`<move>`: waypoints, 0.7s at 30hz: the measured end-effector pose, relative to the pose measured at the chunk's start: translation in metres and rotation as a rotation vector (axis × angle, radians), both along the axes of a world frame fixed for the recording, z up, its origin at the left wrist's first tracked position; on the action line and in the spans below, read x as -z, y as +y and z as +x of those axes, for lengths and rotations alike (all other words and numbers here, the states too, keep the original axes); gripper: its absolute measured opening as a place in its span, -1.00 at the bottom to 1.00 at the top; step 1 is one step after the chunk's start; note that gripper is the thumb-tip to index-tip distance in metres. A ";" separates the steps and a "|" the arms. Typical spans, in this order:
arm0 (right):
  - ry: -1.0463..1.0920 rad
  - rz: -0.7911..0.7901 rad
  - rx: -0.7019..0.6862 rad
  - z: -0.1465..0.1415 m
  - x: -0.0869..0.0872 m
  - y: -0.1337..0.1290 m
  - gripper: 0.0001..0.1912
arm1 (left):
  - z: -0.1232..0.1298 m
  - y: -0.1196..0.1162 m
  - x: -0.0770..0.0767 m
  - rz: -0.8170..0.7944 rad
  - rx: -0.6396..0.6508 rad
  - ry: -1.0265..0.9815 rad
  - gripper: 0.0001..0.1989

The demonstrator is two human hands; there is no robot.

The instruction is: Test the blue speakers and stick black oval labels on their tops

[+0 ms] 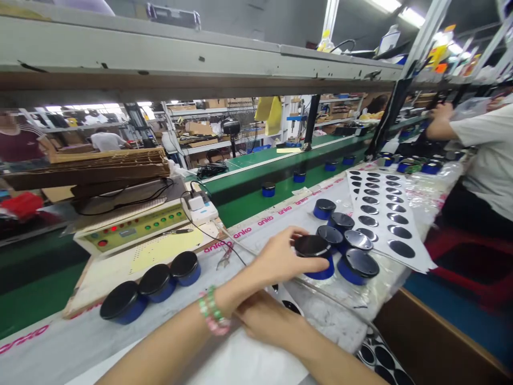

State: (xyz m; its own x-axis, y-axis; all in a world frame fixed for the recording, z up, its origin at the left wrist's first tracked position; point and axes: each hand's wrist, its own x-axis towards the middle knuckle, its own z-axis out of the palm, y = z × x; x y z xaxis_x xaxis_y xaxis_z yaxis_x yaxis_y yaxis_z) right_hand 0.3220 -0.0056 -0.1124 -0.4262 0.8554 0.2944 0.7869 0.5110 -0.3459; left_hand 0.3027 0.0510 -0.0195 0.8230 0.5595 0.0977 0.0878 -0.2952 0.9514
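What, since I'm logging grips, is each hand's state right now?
Left hand: closed around a black-topped round blue piece.
Right hand: can't tell whether open or closed; its fingers are hidden.

Single head view, close behind left hand (278, 255), facing forward and down across bench (176, 310); far shelves (208, 143) seem blurred.

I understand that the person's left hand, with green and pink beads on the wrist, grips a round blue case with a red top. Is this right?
Not quite: in the head view, the round blue case has a glossy black top, not a red one. The left hand, with green and pink beads on the wrist, does grip it.
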 end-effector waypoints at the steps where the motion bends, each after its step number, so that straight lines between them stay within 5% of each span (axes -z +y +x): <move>1: 0.049 0.041 0.001 0.002 -0.005 0.004 -0.68 | -0.026 0.003 -0.011 -0.046 -0.035 -0.037 -0.38; 5: 0.330 0.215 0.198 0.008 -0.039 0.008 -0.71 | -0.124 0.002 -0.040 -0.443 -0.253 -0.285 -0.39; 9: 0.512 0.318 0.224 -0.006 -0.088 -0.012 -0.68 | -0.176 -0.014 -0.034 -0.854 -0.454 -0.562 -0.38; 13: 0.467 0.316 -0.027 -0.040 -0.123 -0.032 -0.73 | -0.191 -0.032 -0.027 -0.841 -0.429 -0.572 -0.42; 17: 0.361 0.265 -0.035 -0.061 -0.134 -0.035 -0.74 | -0.202 -0.041 -0.032 -0.765 -0.433 -0.516 -0.46; 21: 0.282 0.304 -0.032 -0.063 -0.139 -0.037 -0.75 | -0.214 -0.039 -0.037 -0.427 -0.406 -0.403 -0.42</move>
State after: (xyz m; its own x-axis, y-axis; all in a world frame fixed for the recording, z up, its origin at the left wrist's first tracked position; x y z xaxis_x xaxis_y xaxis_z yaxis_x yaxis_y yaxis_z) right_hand 0.2593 -0.0426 0.0267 -0.3178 0.6993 0.6403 0.6647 0.6459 -0.3755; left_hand 0.0889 0.0118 0.0172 0.4877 0.8713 0.0542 -0.2709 0.0921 0.9582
